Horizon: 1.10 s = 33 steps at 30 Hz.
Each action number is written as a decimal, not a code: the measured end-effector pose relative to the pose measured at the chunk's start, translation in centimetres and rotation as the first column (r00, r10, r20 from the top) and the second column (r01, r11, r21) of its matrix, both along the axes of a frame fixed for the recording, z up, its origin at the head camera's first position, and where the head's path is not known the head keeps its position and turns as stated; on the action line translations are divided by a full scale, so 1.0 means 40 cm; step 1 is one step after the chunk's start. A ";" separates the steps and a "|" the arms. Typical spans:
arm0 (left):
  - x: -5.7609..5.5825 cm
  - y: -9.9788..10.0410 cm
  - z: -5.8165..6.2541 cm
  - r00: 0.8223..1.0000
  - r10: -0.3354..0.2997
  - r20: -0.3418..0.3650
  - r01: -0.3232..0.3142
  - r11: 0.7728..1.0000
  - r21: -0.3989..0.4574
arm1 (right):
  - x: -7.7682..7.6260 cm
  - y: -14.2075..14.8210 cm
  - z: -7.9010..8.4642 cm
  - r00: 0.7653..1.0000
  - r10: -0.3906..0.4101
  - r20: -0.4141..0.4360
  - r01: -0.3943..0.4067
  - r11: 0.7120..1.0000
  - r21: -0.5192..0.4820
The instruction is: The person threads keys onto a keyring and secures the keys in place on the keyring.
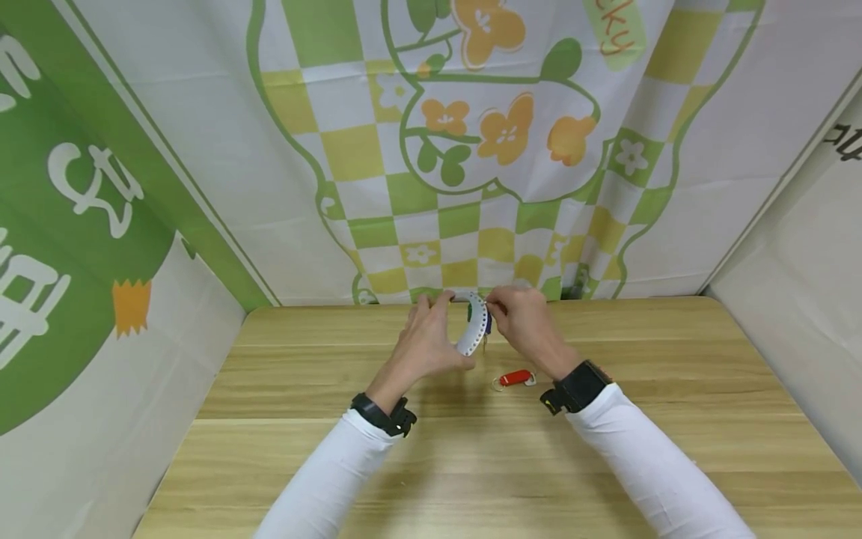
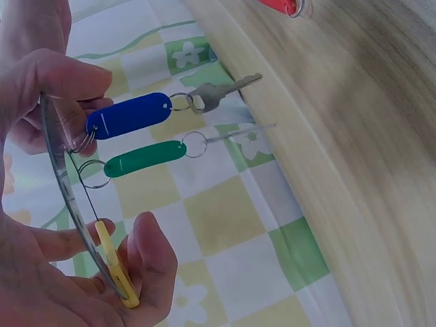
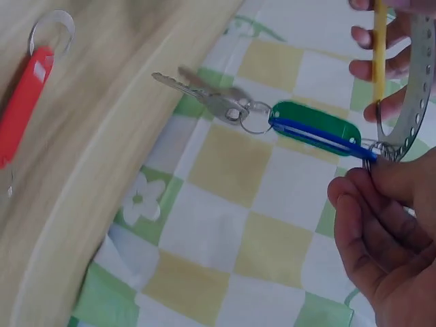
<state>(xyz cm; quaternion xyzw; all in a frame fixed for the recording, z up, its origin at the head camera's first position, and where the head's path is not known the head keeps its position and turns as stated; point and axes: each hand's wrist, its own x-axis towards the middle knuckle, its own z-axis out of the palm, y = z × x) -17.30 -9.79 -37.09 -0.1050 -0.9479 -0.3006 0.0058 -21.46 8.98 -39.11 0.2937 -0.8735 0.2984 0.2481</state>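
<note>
Left hand [image 1: 424, 343] is gripping a curved whitish plate with a row of holes [image 1: 477, 326] end to end, over the table's far side, while the right hand [image 1: 528, 322] is pinching the ringed end of a blue oval plastic key tag [image 2: 133, 116] at the holed edge. A green oval plastic key tag [image 2: 146, 159] is hanging just beside it, a yellow plastic piece [image 2: 114, 262] is sitting by the left fingers. Red plastic key tag [image 1: 515, 377] is lying on the light wood-grain table [image 1: 465, 471], apart from both hands.

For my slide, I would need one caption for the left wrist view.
A left hand grips a curved strip beside a blue tag and a green tag, each with a key.
</note>
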 end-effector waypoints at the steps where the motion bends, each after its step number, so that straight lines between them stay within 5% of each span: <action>1: 0.001 0.000 0.000 1.000 -0.003 0.000 0.003 1.000 -0.003 | -0.001 0.002 0.001 1.000 0.004 -0.007 -0.004 1.000 0.023; 6: 0.002 0.004 0.002 1.000 0.003 -0.007 -0.003 1.000 -0.003 | -0.001 0.001 0.002 0.995 -0.030 0.095 0.032 0.999 -0.019; 14: 0.002 0.013 0.001 0.999 0.030 -0.027 -0.030 1.000 -0.009 | 0.005 -0.018 -0.002 0.945 -0.097 0.311 0.176 0.956 -0.235; 19: 0.001 0.012 -0.002 0.999 0.028 -0.030 -0.028 1.000 -0.011 | 0.006 -0.018 -0.006 0.961 -0.086 0.264 0.152 0.959 -0.241; 26: 0.000 0.009 -0.001 1.000 0.018 -0.025 -0.018 1.000 -0.010 | 0.005 -0.007 0.003 0.987 -0.072 0.142 0.090 0.988 -0.126; 33: 0.000 0.009 0.005 1.000 0.016 -0.011 -0.016 1.000 -0.008 | -0.004 -0.001 0.009 0.980 -0.020 0.197 0.048 0.989 -0.140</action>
